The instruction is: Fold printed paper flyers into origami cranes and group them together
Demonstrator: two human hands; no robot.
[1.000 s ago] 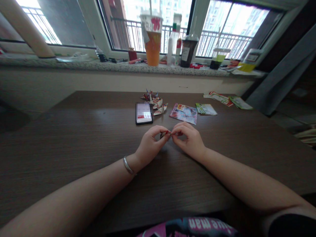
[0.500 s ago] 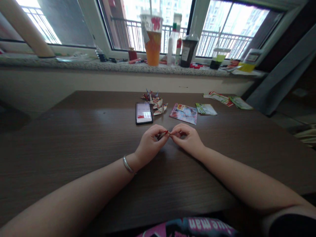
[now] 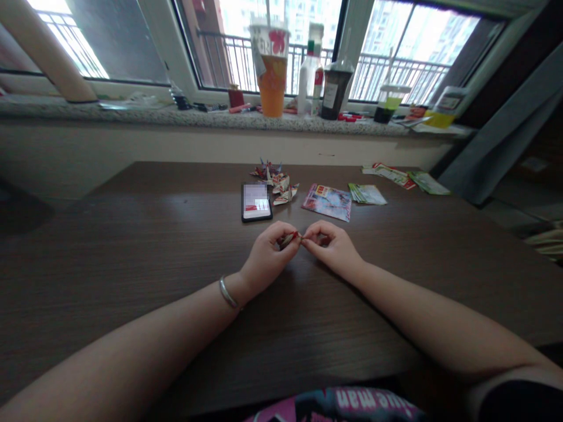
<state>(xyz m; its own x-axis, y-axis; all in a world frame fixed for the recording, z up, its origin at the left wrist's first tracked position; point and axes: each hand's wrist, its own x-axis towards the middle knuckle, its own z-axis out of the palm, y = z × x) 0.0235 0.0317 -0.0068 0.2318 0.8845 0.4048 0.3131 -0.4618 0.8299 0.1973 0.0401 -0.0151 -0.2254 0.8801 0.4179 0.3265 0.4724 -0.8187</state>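
A small piece of folded paper point(image 3: 288, 239), red and pale, is pinched between the thumb and fingers of my left hand point(image 3: 271, 249). Fingertips of my right hand point(image 3: 333, 245) close on the paper's right end, close beside the left fingertips. Most of the paper is hidden by my fingers, so its full shape cannot be made out. Just beyond my left hand lies a phone point(image 3: 257, 203) with a lit screen. Folded paper cranes point(image 3: 285, 193) in printed paper sit together behind and right of the phone.
Beyond my right hand lie a colourful booklet point(image 3: 328, 202) and a stack of paper slips point(image 3: 368, 194). More printed papers point(image 3: 391, 174) rest at the table's far right. On the windowsill point(image 3: 197, 117) stand a tall orange drink cup point(image 3: 272, 82), bottles and other cups.
Both hands stay almost in place over the table. The fingers have shifted very slightly, and a bit more of the red on the folded paper shows in my left hand.
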